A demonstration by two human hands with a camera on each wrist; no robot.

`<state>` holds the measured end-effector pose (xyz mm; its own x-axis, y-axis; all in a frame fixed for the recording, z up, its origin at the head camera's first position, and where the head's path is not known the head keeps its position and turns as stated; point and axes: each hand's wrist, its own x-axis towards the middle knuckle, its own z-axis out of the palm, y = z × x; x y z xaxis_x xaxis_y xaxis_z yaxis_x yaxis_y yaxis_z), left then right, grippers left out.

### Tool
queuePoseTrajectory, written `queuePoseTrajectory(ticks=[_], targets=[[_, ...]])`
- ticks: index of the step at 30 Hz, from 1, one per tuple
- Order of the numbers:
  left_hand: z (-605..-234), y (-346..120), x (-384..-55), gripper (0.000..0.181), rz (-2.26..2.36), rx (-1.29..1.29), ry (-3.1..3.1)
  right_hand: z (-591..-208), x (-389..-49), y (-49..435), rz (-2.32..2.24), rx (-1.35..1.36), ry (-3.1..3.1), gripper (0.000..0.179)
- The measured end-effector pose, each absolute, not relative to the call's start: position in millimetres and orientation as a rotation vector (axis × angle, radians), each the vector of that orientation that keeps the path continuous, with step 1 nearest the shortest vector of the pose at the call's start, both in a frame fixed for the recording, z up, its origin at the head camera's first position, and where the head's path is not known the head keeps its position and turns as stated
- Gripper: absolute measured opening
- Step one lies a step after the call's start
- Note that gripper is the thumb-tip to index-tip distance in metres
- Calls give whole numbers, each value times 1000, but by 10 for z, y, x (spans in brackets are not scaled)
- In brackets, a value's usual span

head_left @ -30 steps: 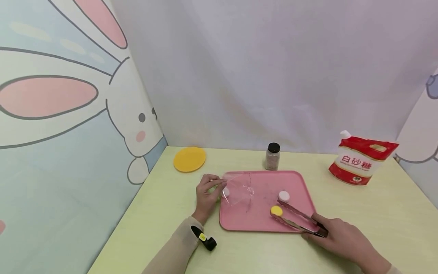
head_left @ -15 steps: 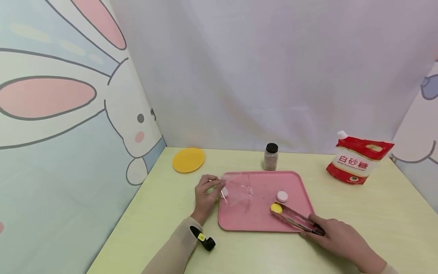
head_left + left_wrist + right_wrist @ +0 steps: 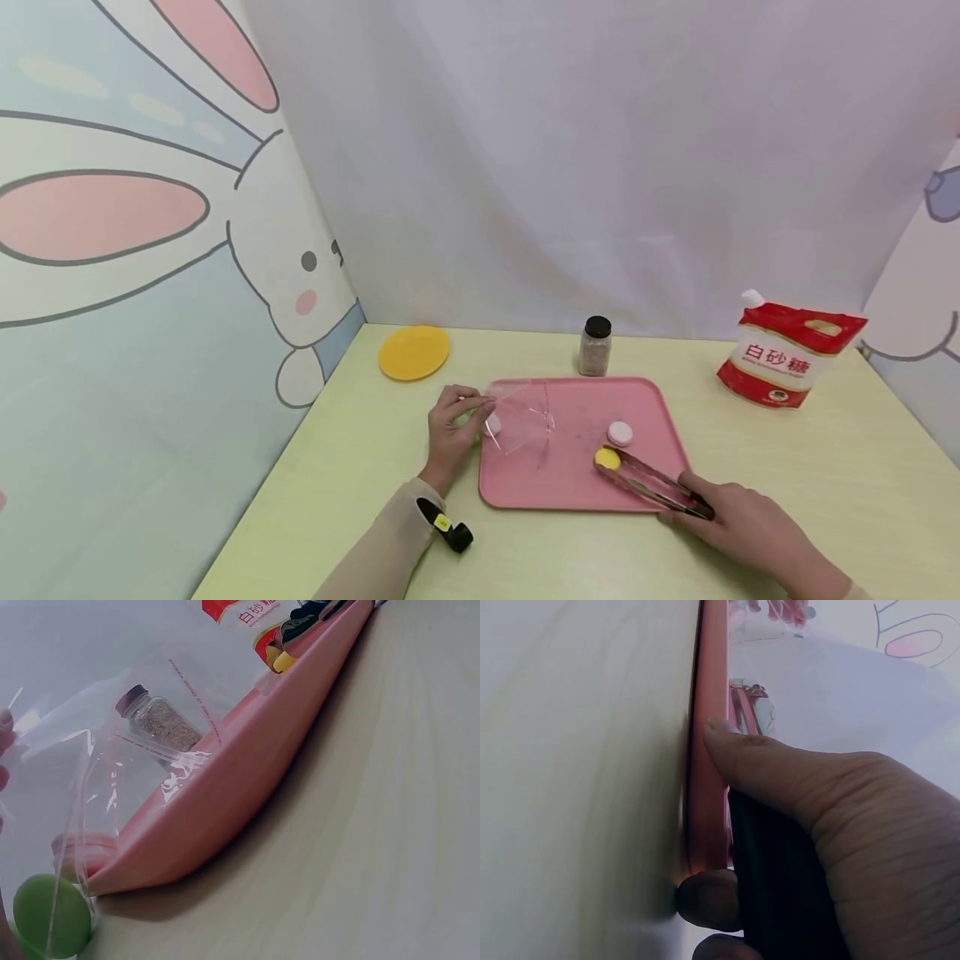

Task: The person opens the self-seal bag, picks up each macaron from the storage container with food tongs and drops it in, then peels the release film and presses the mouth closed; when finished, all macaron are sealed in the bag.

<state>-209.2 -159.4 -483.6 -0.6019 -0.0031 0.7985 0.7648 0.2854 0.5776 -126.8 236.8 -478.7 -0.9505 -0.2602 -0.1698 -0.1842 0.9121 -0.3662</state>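
Observation:
My left hand (image 3: 453, 429) pinches the edge of a clear plastic bag (image 3: 521, 417) over the left end of the pink tray (image 3: 555, 492). A pink macaron (image 3: 86, 853) and a green macaron (image 3: 52, 915) show at the bag's lower end in the left wrist view; whether both lie inside it I cannot tell. With my right hand (image 3: 738, 525) I hold metal tongs (image 3: 633, 486) by their dark handle (image 3: 780, 877). Their tips stand on either side of a yellow macaron (image 3: 607, 458) on the tray. Just behind it lies a pale pink macaron (image 3: 619, 433).
Behind the tray stands a jar (image 3: 595, 350) with a black lid. A red and white sugar pouch (image 3: 787, 354) stands at the back right. Toward the back left lies a yellow disc (image 3: 414, 352). A pale cloth wall borders the table (image 3: 352, 450) behind.
The tongs' tips have drawn together around the yellow macaron, and the upper arm has moved away from the pale pink one. My left hand and the bag stay in place.

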Motion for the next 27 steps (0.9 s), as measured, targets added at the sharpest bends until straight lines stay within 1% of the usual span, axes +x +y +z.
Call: queuePoseTrajectory(ticks=[27], targets=[[-4820,-1594,-2071,11,-1390,-664,-1864,-4796,-1265,2386,-533,-348,2852,48]])
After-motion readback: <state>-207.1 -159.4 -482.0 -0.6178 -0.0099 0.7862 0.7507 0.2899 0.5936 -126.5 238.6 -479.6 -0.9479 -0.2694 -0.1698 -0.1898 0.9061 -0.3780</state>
